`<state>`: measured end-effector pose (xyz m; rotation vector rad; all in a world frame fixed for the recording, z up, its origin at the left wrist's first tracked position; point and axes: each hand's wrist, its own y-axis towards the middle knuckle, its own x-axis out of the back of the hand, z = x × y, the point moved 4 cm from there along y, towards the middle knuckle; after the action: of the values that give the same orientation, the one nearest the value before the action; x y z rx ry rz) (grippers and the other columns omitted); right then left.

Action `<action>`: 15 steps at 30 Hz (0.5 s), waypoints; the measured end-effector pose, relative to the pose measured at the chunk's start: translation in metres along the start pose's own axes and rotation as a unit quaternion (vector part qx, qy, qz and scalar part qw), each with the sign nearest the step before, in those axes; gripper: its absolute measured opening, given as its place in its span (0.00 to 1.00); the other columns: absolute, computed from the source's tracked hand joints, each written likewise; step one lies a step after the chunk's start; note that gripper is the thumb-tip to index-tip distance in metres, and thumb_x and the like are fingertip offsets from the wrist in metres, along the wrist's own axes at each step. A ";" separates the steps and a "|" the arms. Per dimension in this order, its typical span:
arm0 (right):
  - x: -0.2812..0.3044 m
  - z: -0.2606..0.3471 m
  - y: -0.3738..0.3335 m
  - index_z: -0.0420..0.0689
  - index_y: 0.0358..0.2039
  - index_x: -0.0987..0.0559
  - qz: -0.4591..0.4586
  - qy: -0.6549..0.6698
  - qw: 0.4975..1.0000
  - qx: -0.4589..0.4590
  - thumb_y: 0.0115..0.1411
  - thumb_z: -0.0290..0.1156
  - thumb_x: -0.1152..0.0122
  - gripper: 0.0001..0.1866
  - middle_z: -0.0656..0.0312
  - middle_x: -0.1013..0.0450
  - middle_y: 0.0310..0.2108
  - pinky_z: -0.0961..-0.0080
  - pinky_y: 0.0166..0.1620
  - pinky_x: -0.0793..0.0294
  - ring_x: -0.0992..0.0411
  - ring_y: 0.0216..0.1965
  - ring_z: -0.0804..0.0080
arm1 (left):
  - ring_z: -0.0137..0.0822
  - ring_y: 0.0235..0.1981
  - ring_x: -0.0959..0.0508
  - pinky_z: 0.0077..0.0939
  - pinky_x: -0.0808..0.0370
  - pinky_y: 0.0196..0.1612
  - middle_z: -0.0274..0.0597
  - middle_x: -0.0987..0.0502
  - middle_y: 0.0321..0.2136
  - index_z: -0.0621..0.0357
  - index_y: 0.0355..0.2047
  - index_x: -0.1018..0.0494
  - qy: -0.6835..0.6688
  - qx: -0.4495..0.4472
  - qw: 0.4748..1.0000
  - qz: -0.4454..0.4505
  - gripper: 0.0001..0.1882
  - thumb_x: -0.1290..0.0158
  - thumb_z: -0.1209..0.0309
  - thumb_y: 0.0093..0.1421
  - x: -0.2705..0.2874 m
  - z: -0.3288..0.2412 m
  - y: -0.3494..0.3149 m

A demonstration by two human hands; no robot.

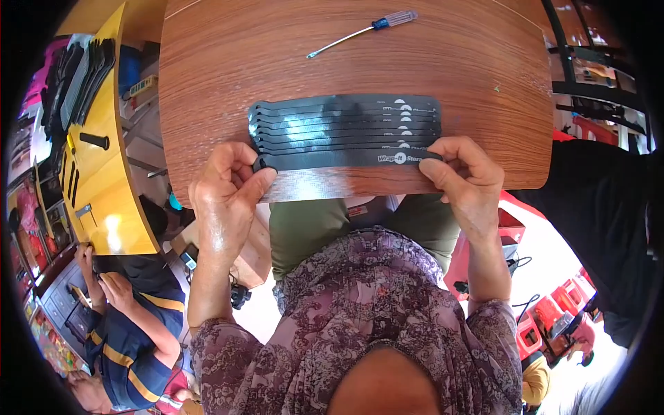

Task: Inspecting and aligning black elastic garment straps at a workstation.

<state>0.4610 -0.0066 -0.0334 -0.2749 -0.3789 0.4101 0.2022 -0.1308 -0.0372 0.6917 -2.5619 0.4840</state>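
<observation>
Gripping a fanned stack of black straps (304,128) at its near edge, we sit at a brown wood-grain table (228,55) in the head camera's view. Our left hand (225,178) has thumb and forefinger pressed together on the left end of the nearest strap (332,160), beside a small dark loop. Our right hand (472,181) pinches that strap's right end between thumb and fingers, next to white lettering and a round white emblem. The straps lie across the near half of the tabletop, overlapping in steps, rounded ends at left and white print toward the right; whether the nearest one touches the wood, we cannot tell. Well beyond the stack, a screwdriver (377,25) with a blue-and-clear handle rests slantwise, tip to the left. We wear a purple patterned top (373,283) and olive-green trousers (304,232).

At left, more black straps (77,90) are heaped on a yellow table (129,187), near a short black piece (94,141) with a flared end. Beside it, a co-worker in a navy striped shirt (131,370) has both hands raised near the table's edge; what they hold, we cannot make out. At right stands a person in black clothing (588,207), with red plastic baskets (553,315) below.
</observation>
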 end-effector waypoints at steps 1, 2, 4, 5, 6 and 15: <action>0.000 0.000 0.001 0.36 0.30 0.23 0.003 0.002 1.000 0.001 0.49 0.19 0.38 0.06 0.67 0.30 0.27 0.87 0.28 0.36 0.35 0.25 0.85 | 0.20 0.18 0.34 0.15 0.36 0.21 0.31 0.33 0.16 0.64 0.28 0.30 0.002 0.001 1.000 -0.003 0.11 0.40 0.84 0.44 0.001 0.001 -0.001; 0.000 0.000 0.001 0.36 0.30 0.23 0.003 -0.004 1.000 0.003 0.50 0.19 0.38 0.06 0.67 0.30 0.27 0.87 0.28 0.35 0.35 0.24 0.85 | 0.20 0.18 0.34 0.15 0.36 0.21 0.31 0.33 0.16 0.64 0.27 0.30 0.006 0.003 1.000 -0.007 0.11 0.40 0.84 0.44 0.002 0.002 -0.002; 0.000 0.000 0.001 0.36 0.30 0.23 0.001 -0.009 1.000 0.004 0.50 0.19 0.38 0.06 0.67 0.30 0.27 0.88 0.27 0.35 0.35 0.24 0.85 | 0.20 0.18 0.34 0.15 0.36 0.21 0.31 0.33 0.16 0.64 0.27 0.30 0.009 0.004 1.000 -0.009 0.11 0.40 0.84 0.44 0.003 0.001 -0.001; 0.001 0.000 0.001 0.36 0.31 0.23 0.001 0.001 1.000 0.004 0.50 0.19 0.38 0.06 0.67 0.30 0.26 0.88 0.27 0.35 0.35 0.24 0.85 | 0.20 0.18 0.34 0.15 0.37 0.21 0.31 0.33 0.16 0.64 0.27 0.30 0.004 0.013 1.000 -0.005 0.11 0.40 0.84 0.44 0.002 -0.001 -0.001; 0.001 0.000 0.000 0.36 0.31 0.23 0.000 0.011 1.000 0.003 0.51 0.19 0.38 0.06 0.67 0.30 0.26 0.88 0.27 0.35 0.34 0.24 0.85 | 0.20 0.18 0.34 0.15 0.37 0.21 0.31 0.33 0.16 0.64 0.27 0.30 0.000 0.021 1.000 0.000 0.11 0.40 0.84 0.44 0.001 -0.001 0.000; 0.000 -0.002 0.003 0.38 0.32 0.23 0.006 0.010 1.000 0.006 0.51 0.22 0.38 0.06 0.65 0.27 0.24 0.85 0.27 0.33 0.32 0.24 0.84 | 0.17 0.20 0.38 0.10 0.39 0.23 0.26 0.36 0.20 0.61 0.30 0.30 -0.022 0.007 1.000 0.014 0.12 0.40 0.84 0.46 0.005 0.004 0.000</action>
<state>0.4610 -0.0043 -0.0359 -0.2694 -0.3552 0.4209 0.1969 -0.1343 -0.0383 0.6792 -2.6147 0.5007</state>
